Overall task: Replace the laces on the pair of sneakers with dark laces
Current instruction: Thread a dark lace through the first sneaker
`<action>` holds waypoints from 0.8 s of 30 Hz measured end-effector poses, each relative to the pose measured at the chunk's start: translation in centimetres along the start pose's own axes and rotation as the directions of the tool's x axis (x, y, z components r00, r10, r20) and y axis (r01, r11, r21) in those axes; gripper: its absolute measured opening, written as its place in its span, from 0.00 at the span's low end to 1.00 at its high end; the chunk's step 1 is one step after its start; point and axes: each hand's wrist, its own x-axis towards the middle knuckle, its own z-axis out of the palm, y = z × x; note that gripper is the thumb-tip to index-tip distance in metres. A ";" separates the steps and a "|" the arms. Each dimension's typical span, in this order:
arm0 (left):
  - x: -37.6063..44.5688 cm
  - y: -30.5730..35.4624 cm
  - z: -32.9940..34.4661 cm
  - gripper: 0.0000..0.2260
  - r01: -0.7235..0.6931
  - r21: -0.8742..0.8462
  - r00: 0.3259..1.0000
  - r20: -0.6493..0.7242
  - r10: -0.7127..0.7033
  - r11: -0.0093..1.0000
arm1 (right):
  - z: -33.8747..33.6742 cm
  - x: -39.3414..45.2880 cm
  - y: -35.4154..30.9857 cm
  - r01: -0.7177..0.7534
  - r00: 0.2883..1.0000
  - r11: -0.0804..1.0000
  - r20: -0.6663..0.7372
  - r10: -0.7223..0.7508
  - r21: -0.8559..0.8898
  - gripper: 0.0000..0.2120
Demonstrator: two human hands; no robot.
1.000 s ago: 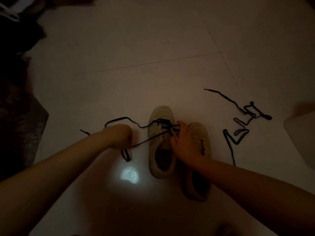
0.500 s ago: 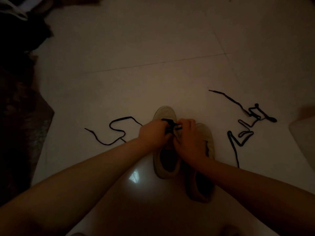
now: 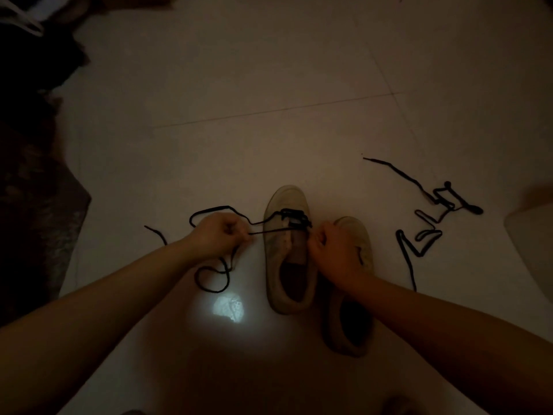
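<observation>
Pale tiled floor (image 3: 269, 85): two sneakers (image 3: 288, 250) side by side centre, loose dark lace (image 3: 419, 238) right, dark clutter (image 3: 27, 145) far left.

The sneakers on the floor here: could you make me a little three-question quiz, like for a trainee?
1. True or false: the left hand pinches the dark lace that runs to the left sneaker.
2. Which sneaker has lacing started? A) the left sneaker B) the right sneaker C) both
3. Fill in: the spare lace lies loose on the floor, to the ___ of the sneakers.

Key: 1 true; 2 A, lacing shows only near its toe; 3 right. The right hand grips at the left sneaker's eyelets; what it holds is hard to tell.
</observation>
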 end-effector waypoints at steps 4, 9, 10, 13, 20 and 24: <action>-0.9 -3.1 -0.8 0.05 0.157 0.100 0.971 0.164 -0.172 0.982 | 0.1 0.0 -0.3 -0.002 1.000 1.000 0.023 0.002 -0.017 0.15; 0.6 -3.3 -1.2 0.12 0.021 0.584 0.954 0.231 -0.191 0.811 | 0.0 0.0 -0.6 -0.017 0.999 0.998 0.031 0.018 -0.055 0.15; 0.9 -2.8 -0.8 0.11 0.001 0.665 0.948 0.238 -0.213 0.747 | 0.0 0.0 -0.7 -0.024 0.999 0.998 0.037 0.026 -0.058 0.16; 1.5 -0.9 0.8 0.13 -0.061 0.664 0.954 0.258 -0.151 0.745 | -0.1 0.1 -0.9 -0.035 0.995 0.997 0.086 0.041 -0.070 0.16; 0.7 0.4 4.6 0.17 -0.144 0.549 0.980 0.196 0.040 0.824 | -0.3 0.3 -1.3 -0.011 0.993 0.995 0.119 0.022 -0.097 0.17; -0.2 -1.6 3.2 0.19 -0.182 0.375 0.971 0.211 0.107 0.909 | -0.3 0.4 -1.2 -0.025 0.992 0.994 0.123 0.038 -0.109 0.17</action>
